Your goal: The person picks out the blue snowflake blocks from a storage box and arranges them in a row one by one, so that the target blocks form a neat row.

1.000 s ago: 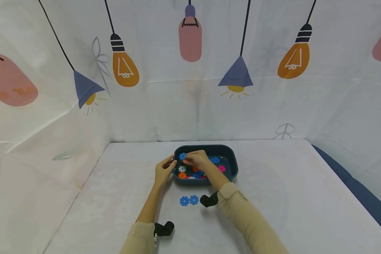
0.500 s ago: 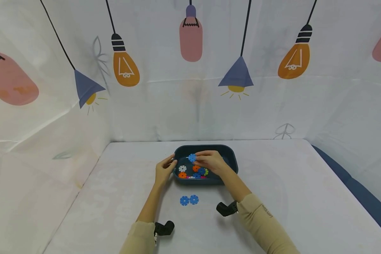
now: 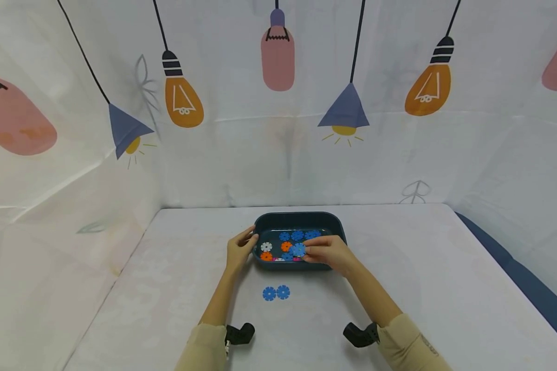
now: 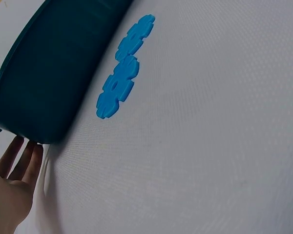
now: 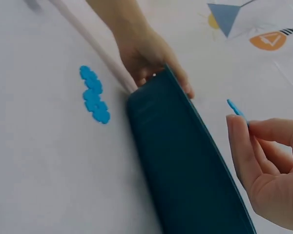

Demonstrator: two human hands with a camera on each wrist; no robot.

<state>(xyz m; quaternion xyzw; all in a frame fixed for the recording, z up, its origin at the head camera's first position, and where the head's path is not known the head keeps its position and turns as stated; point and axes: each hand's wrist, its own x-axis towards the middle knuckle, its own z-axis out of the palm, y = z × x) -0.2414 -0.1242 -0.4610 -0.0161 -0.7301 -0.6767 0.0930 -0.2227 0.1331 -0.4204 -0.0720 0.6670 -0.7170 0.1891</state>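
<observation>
My right hand (image 3: 328, 252) pinches a blue flower-shaped plastic piece (image 3: 298, 250) between thumb and fingertips, over the front right part of a dark teal tray (image 3: 301, 216). In the right wrist view the blue piece (image 5: 237, 108) shows edge-on above the tray's rim. My left hand (image 3: 239, 251) holds the tray's left end, its fingers (image 4: 30, 163) against the outer wall. Inside the tray lie several flower pieces: blue ones (image 3: 297, 235) toward the back, a white one (image 3: 266, 247) and orange ones (image 3: 266, 256) at the left. Others are partly covered by the held piece.
Two joined blue flower pieces (image 3: 276, 293) lie flat on the white table (image 3: 190, 288) in front of the tray. A white sheet (image 3: 255, 165) printed with lamps hangs behind the table. A black wrist device (image 3: 240, 334) sits at each sleeve.
My right hand has moved right and toward me with the blue flower piece, from the tray's back left to its front right. My left hand stays at the tray's left end.
</observation>
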